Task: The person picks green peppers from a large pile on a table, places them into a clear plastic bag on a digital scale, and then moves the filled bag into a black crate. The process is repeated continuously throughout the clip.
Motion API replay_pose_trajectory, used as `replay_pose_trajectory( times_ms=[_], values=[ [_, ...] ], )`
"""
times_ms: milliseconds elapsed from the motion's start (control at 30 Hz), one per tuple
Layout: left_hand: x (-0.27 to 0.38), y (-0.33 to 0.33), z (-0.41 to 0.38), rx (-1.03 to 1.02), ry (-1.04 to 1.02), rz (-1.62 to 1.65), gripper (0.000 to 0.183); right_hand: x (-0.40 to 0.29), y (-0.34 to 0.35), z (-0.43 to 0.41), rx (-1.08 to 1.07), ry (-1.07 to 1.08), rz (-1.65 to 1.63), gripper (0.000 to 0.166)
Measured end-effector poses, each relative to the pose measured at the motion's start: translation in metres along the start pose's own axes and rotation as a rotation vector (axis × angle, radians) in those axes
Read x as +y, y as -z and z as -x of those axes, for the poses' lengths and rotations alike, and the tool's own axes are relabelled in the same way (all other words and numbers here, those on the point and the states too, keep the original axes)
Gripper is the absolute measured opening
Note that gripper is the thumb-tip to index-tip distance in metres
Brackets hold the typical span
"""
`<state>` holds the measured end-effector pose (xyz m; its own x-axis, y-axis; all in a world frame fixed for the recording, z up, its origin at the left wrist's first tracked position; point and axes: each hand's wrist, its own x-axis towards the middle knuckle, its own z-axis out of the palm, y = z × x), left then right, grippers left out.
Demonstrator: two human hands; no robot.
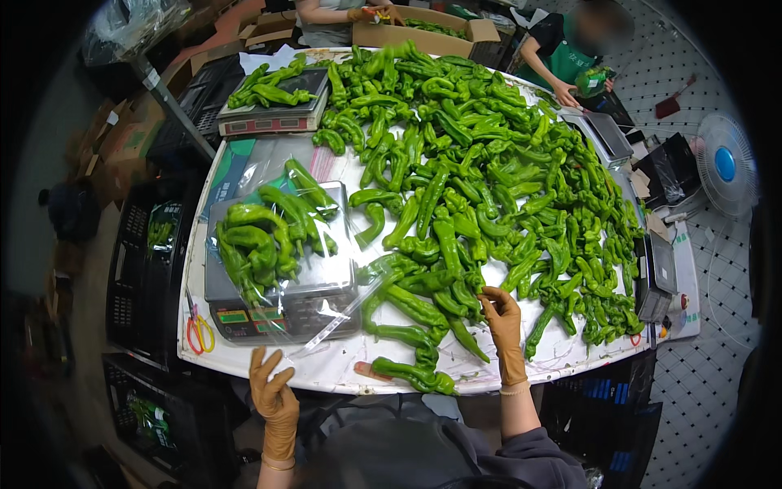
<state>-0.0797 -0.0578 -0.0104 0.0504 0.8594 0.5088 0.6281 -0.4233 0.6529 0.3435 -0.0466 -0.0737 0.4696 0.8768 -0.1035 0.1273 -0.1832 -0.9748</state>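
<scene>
A broad heap of green peppers [464,177] covers much of the white table [293,371]. At the left, a clear plastic bag [324,327] with several peppers [256,244] in it lies on a digital scale [324,305]. My left hand [274,403], in a tan glove, is raised in front of the scale near the table's edge, fingers apart and holding nothing. My right hand [502,330], gloved alike, is at the heap's near edge with its fingertips by a pepper; whether it grips one I cannot tell. Some loose peppers [415,374] lie between my hands.
Behind stands a second scale [269,122] bearing peppers. Scissors [200,333] lie at the left edge. Black crates [146,269] stand left of the table. Two co-workers are across it, one holding a bagged green item [591,82]. More scales [657,275] and a fan [725,164] are right.
</scene>
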Motion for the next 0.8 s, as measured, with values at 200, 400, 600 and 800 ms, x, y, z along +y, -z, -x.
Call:
replay_pose_trajectory(
  times_ms=[200, 400, 600, 800],
  values=[
    [0.013, -0.014, 0.009, -0.150, -0.125, 0.167, 0.035, -0.016, -0.045, -0.001, -0.135, 0.351, 0.452, 0.039],
    [0.027, -0.012, 0.004, -0.203, -0.191, 0.188, 0.036, -0.042, -0.062, -0.022, -0.006, 0.793, 0.992, 0.048],
    [0.034, -0.009, -0.008, -0.144, -0.194, 0.161, 0.033, -0.008, -0.037, -0.064, -0.124, 0.885, 1.074, 0.042],
    [0.001, 0.004, 0.004, 0.071, -0.096, -0.165, 0.041, -0.017, -0.004, -0.047, -0.184, 0.641, 1.047, 0.057]
  ],
)
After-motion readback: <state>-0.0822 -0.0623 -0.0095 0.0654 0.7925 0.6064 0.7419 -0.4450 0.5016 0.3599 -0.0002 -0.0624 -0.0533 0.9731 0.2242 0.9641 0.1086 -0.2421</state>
